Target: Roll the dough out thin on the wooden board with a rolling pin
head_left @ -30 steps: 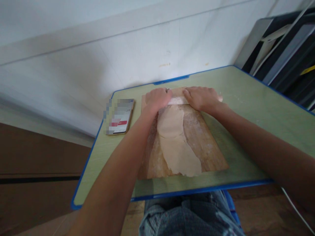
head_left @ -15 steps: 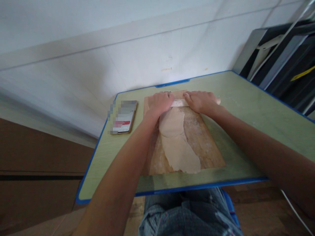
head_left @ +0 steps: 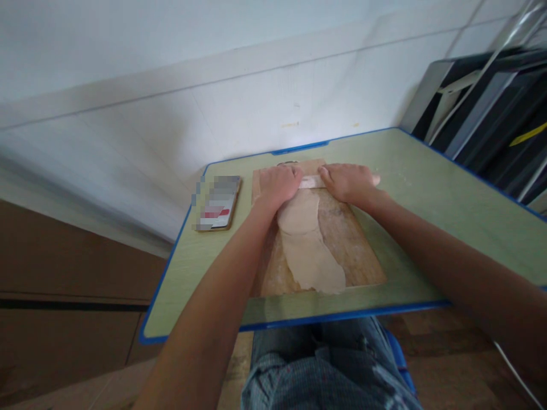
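Note:
A floury rolling pin (head_left: 311,181) lies crosswise over the far end of a long, flattened sheet of dough (head_left: 311,250). My left hand (head_left: 281,182) is closed on the pin's left part, and my right hand (head_left: 348,181) grips its right part, with the handle end poking out beyond it. Under the dough is a wooden cutting board (head_left: 359,256), dusted with flour. The dough runs from beneath the pin to the board's near edge, with a crease across it near the middle. Its far end is hidden by the pin and my hands.
The board rests on a light green table (head_left: 431,199) with blue edging. A phone (head_left: 220,204) lies left of the board, partly blurred out. A white wall (head_left: 256,108) stands behind the table, and dark flat panels (head_left: 482,108) lean at the right.
The view has shifted slightly. Both hands stay on the rolling pin at the dough's far end, with little visible movement along the board.

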### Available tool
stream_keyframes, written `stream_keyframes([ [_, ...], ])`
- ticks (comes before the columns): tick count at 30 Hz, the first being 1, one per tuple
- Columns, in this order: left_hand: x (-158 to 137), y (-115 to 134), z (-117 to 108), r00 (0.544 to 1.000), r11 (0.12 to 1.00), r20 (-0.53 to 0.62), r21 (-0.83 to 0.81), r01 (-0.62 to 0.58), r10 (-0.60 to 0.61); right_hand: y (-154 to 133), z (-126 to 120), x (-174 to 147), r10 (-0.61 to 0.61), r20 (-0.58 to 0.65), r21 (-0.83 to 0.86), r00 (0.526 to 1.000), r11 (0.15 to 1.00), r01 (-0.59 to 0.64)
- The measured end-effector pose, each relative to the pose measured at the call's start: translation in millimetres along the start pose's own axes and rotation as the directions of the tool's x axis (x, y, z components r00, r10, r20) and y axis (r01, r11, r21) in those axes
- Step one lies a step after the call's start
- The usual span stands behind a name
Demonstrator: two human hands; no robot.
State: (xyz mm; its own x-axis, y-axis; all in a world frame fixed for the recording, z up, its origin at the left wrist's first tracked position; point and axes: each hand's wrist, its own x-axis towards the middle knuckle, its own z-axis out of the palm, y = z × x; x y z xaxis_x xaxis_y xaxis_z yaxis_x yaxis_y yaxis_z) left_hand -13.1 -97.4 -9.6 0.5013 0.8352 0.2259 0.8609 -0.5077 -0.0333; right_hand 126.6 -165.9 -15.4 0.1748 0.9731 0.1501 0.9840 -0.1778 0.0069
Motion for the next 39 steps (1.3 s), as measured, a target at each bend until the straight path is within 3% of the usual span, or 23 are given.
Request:
stream_keyframes([
  [39, 1.5, -1.6, 1.7, 1.0, 1.0, 0.006, -0.001, 0.001, -0.001, -1.8, -3.0, -4.2, 0.002, -0.005, 0.018, 1.0, 1.0, -0.002],
])
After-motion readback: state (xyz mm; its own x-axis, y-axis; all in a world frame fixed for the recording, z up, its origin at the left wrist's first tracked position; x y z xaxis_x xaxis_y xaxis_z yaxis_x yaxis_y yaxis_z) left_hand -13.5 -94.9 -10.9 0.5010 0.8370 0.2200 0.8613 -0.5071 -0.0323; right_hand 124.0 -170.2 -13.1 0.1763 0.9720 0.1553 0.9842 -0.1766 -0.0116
